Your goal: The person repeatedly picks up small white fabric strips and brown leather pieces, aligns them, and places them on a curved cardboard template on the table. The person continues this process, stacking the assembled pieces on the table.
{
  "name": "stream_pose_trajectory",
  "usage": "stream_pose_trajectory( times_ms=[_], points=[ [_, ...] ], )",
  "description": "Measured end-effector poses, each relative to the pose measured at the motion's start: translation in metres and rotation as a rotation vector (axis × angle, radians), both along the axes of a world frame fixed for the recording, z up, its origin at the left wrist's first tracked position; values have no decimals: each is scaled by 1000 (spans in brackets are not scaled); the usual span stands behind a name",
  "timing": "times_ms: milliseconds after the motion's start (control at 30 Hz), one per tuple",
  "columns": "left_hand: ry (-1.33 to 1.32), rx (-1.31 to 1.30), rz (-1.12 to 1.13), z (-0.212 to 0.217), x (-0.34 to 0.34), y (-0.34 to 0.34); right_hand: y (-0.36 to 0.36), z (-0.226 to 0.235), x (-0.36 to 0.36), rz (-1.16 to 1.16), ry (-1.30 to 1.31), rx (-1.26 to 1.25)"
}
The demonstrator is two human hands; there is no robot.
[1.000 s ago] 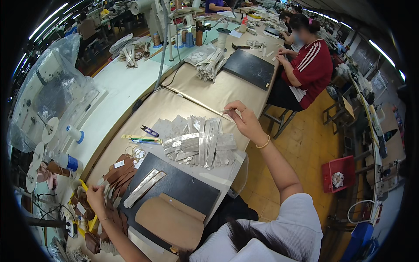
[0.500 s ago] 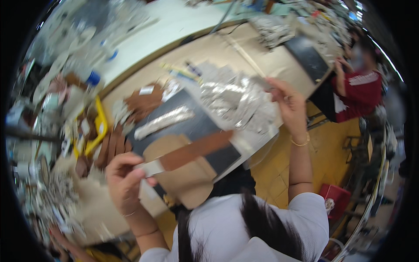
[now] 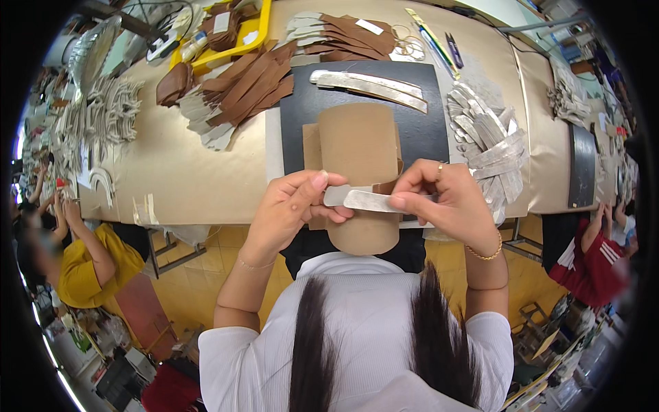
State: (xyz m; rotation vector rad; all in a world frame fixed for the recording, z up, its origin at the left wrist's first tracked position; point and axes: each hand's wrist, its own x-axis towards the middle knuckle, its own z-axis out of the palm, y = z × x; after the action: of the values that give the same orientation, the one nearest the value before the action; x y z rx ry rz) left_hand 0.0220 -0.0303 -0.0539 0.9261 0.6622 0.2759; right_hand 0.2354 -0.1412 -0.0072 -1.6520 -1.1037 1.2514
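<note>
My left hand [image 3: 288,209] pinches the rounded grey end of a brown leather strip [image 3: 383,187], whose rest passes behind my right fingers. In my right hand [image 3: 449,196] is a thin silvery-grey strip [image 3: 367,200], gripped between thumb and fingers. Its rounded tip overlaps the grey end of the brown strip, close to my left fingertips. Both strips are held above a tan curved form [image 3: 358,141], which stands out over the table's front edge. Behind it, two or so similar silvery strips [image 3: 395,95] lie on a black board [image 3: 302,86].
Brown strips with grey ends [image 3: 240,89] are fanned out left and behind. A loose pile of silvery strips [image 3: 487,141] sits on the right. Further back are a yellow tray [image 3: 264,27], pens [image 3: 436,48] and dark snips [image 3: 453,49]. Co-workers sit at both sides.
My right hand has come from the silvery pile to the middle with a strip. My left hand has brought the brown strip in to meet it. The view has swung level.
</note>
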Motion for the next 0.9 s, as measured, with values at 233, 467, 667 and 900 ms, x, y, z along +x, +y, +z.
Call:
stream_pose_trajectory(
  times_ms=[233, 467, 667, 900],
  points=[
    [-8, -67, 29, 2, 2, 0, 18, -8, -6, 99, -68, -69],
    [-13, -72, 29, 0, 1, 2, 25, -8, -8, 124, -134, -116],
    [19, -53, 22, 1, 1, 1, 27, -8, -11, 107, -161, -93],
    [36, -19, 37, 1, 1, -1, 26, -10, -13, 92, -151, -84]
  ],
)
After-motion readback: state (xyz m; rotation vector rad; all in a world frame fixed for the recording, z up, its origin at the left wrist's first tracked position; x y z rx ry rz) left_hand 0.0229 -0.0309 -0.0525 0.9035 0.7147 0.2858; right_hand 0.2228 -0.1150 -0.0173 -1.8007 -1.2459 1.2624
